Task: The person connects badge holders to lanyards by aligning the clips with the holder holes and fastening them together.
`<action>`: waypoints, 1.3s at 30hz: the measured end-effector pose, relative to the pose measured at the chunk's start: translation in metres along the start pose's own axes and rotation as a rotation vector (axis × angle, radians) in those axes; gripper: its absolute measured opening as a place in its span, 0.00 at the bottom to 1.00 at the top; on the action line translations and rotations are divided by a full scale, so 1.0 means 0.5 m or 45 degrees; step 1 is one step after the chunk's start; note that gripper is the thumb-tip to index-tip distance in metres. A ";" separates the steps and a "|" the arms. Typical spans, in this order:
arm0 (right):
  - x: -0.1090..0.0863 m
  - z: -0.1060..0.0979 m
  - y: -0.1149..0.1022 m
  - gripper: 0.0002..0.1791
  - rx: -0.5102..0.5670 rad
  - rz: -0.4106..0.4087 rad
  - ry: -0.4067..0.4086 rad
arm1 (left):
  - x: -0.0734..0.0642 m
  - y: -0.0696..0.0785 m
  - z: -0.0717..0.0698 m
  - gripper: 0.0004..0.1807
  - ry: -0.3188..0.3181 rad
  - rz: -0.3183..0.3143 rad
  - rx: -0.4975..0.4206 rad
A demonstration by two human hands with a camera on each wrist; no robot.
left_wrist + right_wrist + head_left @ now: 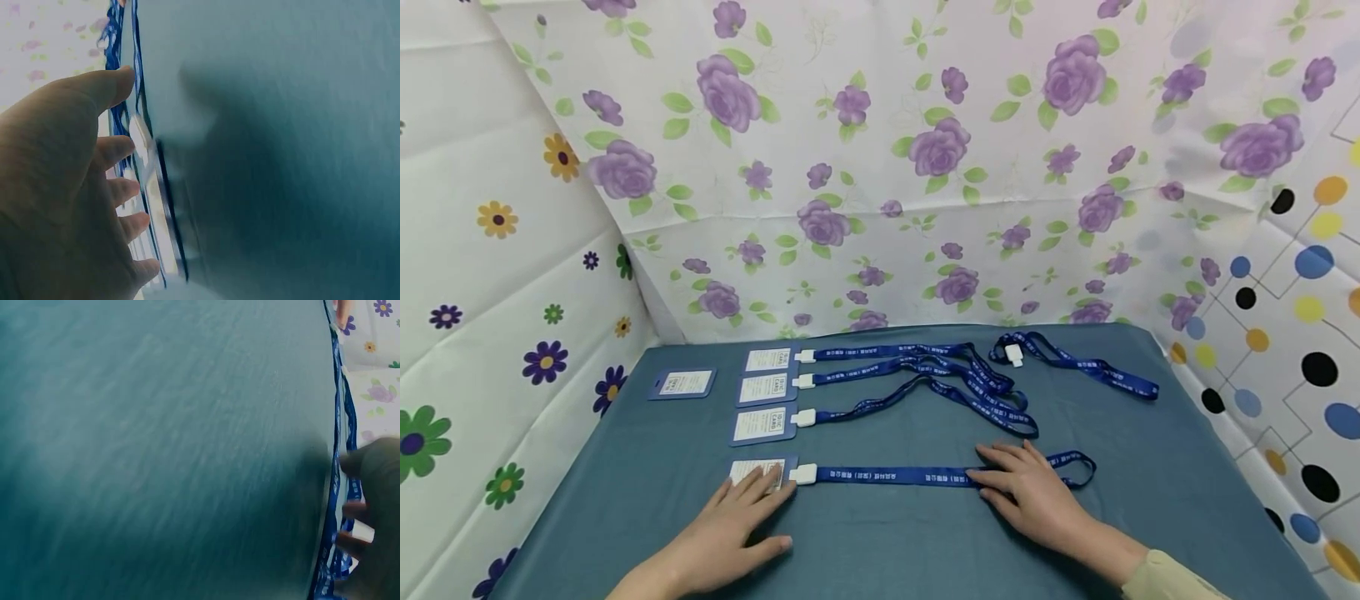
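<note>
Nearest me lies a blue-framed ID card holder (785, 463) with a white clip (803, 474) and a blue printed lanyard (880, 476) stretched straight to the right. The fingertips of my left hand (718, 529) rest on the card holder, its fingers spread and the thumb apart. My right hand (1037, 500) lies over the right part of the strap, fingers extended and touching it near its looped end (1081, 469). In the left wrist view, the holder's edge (169, 212) shows beside my left fingers. The right wrist view has the strap (335, 481) running by my right fingers.
Behind, three more card holders (762, 423) with lanyards (865, 407) lie in a column. A card holder without a strap (682, 383) sits at the back left, and a loose lanyard (1075, 362) at the back right. Flowered cloth (880, 250) hangs behind the blue-green table (880, 542).
</note>
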State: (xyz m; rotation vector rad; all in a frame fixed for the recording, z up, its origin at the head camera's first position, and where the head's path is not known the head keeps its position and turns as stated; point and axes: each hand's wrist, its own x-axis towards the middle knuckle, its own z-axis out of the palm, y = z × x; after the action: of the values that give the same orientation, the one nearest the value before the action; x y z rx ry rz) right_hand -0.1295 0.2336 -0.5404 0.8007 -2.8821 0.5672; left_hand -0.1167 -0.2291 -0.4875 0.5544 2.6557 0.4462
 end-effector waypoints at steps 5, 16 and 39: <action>-0.021 -0.009 0.008 0.20 0.015 -0.123 -0.108 | -0.002 0.011 0.010 0.46 -0.027 0.018 0.037; -0.008 -0.008 -0.013 0.30 -0.130 -0.144 -0.276 | 0.007 -0.005 0.016 0.49 0.002 -0.079 0.091; 0.140 0.037 -0.074 0.38 -0.272 0.029 -0.144 | 0.021 -0.002 0.019 0.48 -0.003 -0.097 0.097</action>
State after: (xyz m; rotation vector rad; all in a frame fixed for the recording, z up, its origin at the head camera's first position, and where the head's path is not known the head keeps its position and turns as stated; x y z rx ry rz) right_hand -0.1704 0.1640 -0.5321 0.7919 -2.9897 0.2156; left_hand -0.1219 -0.2235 -0.4995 0.4742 2.6903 0.3233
